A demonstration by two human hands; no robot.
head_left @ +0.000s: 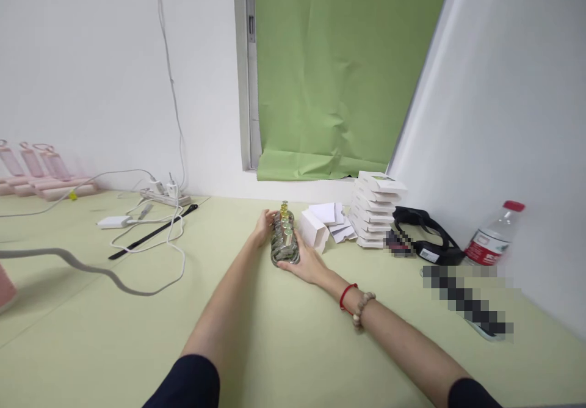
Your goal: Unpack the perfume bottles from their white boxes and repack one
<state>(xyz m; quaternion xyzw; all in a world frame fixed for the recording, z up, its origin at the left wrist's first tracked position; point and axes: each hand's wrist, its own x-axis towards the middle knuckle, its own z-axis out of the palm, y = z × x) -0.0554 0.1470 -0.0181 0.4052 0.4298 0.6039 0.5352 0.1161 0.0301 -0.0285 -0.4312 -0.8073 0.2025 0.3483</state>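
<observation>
A row of flat clear glass bottles with small yellow and greenish tops stands upright, close together, on the table. My left hand presses against the far left side of the row, its fingers curled and partly hidden behind the glass. Along the right side and near end, my right hand grips the row, with the thumb reaching across the front. A white box lies just right of the bottles, beside my right hand's fingers.
White cartons are stacked at the back right, with flat white boxes beside them. Further right are a black headset strap, a red-capped bottle and a blurred-out phone-like object. Cables and pink bottles occupy the left.
</observation>
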